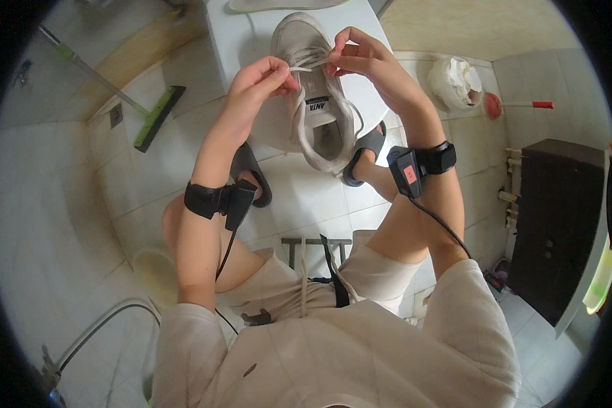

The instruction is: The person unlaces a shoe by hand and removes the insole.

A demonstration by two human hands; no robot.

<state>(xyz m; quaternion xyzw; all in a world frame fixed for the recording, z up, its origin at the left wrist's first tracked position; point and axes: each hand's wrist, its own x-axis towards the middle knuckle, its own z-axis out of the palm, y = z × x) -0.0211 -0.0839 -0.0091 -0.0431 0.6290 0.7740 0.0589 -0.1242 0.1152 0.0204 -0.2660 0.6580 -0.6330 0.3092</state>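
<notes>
A pale Anta sneaker (pixel 324 92) rests on a white stool (pixel 367 99), its toe pointing away from me and its opening towards me. White shoelaces (pixel 311 57) cross over the tongue (pixel 313 84). My left hand (pixel 265 84) pinches a piece of lace at the left eyelet edge. On the opposite side, my right hand (pixel 357 56) has thumb and fingertips closed on the lace near the upper eyelets. A loose length of lace hangs along the right side of the collar. Which lace ends the fingertips hold is partly hidden.
An insole (pixel 288 5) lies at the stool's far edge. Left on the tiled floor stands a green floor brush (pixel 158 120). A lined waste bin (pixel 455 84) and a red-handled brush (pixel 520 104) are at the right, with a dark cabinet (pixel 558 229) nearer me.
</notes>
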